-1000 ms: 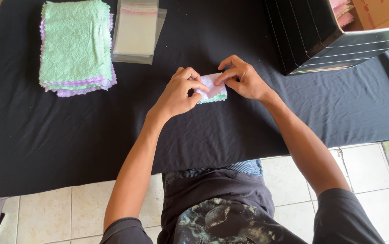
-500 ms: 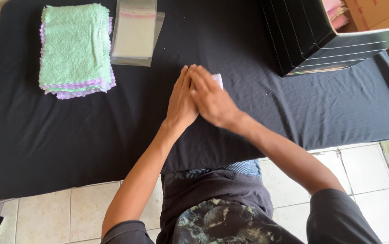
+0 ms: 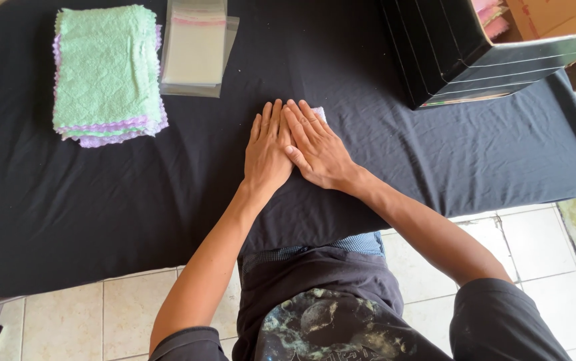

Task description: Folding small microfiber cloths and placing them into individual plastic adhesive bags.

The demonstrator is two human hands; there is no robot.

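My left hand [image 3: 268, 150] and my right hand [image 3: 318, 147] lie flat, side by side, fingers straight, pressing down on a small folded cloth on the black tablecloth [image 3: 134, 194]. Only a pale corner of the folded cloth [image 3: 319, 112] shows past my right fingertips; the remainder is hidden under both palms. The hands touch each other along their inner edges.
A stack of green and purple cloths [image 3: 107, 73] lies at the far left. Beside it sits a pile of clear plastic bags [image 3: 194, 47]. A black box [image 3: 462, 47] stands at the far right, with a cardboard box [image 3: 548, 17] behind it. Tiled floor [image 3: 535, 234] lies below the table edge.
A second ago my fingertips were pinching and folding the small cloth. Since then both hands flattened over it and now press it down.
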